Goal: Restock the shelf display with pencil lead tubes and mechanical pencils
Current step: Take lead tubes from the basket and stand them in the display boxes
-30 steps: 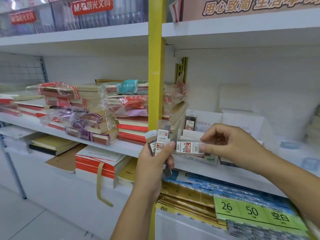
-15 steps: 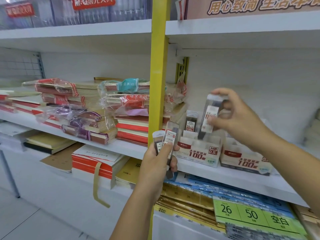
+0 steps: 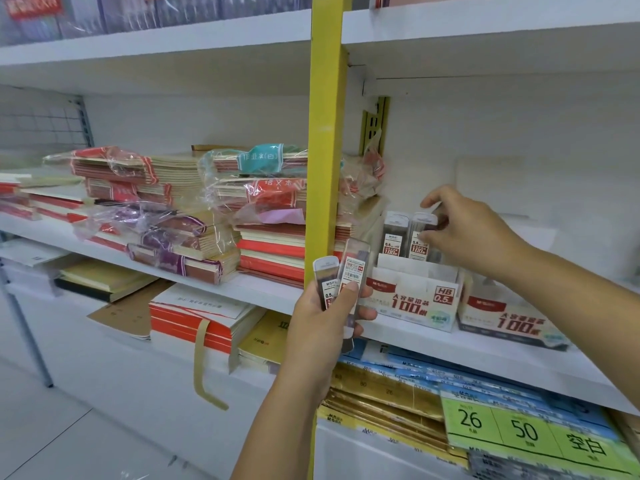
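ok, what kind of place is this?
Probably a stationery shop: the shelves hold wrapped notebook bundles, a lead display box marked HB 0.5, and green numbered labels below.

L hand (image 3: 322, 323) grips 2 lead tubes (image 3: 354, 268) upright, nr yellow post (image 3: 323, 133) | R hand (image 3: 467, 233) pinches boxed tube (image 3: 417, 245), rt of 2 standing in HB 0.5 display box (image 3: 412, 301) | 2nd box (image 3: 509, 318) just rt | notebook stacks (image 3: 194, 216) left

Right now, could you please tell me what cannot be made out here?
Head view:
- Count of lead tubes: the left hand covers their lower ends.
- Back slots of the HB 0.5 display box: hidden by the right hand pinching a standing lead tube.
- Second display box: inside behind the right forearm.
- Top-shelf stock: blurred, cut by the top edge.
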Available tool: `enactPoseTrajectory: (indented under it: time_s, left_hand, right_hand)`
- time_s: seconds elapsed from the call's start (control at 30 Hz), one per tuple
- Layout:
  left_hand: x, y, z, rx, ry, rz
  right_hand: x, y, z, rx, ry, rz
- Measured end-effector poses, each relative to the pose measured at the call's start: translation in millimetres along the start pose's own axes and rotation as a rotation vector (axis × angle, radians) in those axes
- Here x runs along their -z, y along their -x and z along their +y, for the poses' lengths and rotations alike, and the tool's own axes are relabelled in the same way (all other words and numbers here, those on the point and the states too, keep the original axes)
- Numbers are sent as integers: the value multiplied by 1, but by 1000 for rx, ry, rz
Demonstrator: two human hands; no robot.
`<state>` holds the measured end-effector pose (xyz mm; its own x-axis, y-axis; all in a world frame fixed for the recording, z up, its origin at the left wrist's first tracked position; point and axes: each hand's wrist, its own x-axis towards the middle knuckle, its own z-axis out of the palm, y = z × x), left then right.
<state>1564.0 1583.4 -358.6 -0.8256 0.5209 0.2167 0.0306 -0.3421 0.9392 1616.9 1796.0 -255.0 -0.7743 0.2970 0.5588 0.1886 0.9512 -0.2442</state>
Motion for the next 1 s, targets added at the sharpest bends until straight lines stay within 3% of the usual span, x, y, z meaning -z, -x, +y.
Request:
enactPoseTrajectory:
  time_s: [0.13, 0.37, 0.47, 0.53, 0.63, 0.83, 1.0]
  left_hand:
    - [0, 1, 0, -4, 4, -11]
    - [-4, 7, 2, -1, 6, -60]
    - [-7, 10, 4, -13, -20, -88]
    - [-8, 11, 5, -14, -42, -112]
    - [-10, 14, 5, -17, -45, -145]
    - [-5, 18, 3, -2, 70, -156]
    - [3, 15, 8, -19, 70, -63]
  right_hand:
    - [-2, -1, -2, 107, 235, 120]
    - [7, 3, -4, 72, 346, 141]
    - [13, 22, -18, 69, 27, 210]
    - [17, 37, -33, 30, -298, 65]
    - [14, 59, -50, 5, -575, -231]
    - [13, 74, -45, -157, -836, -59]
    - [15, 84, -31, -143, -769, -198]
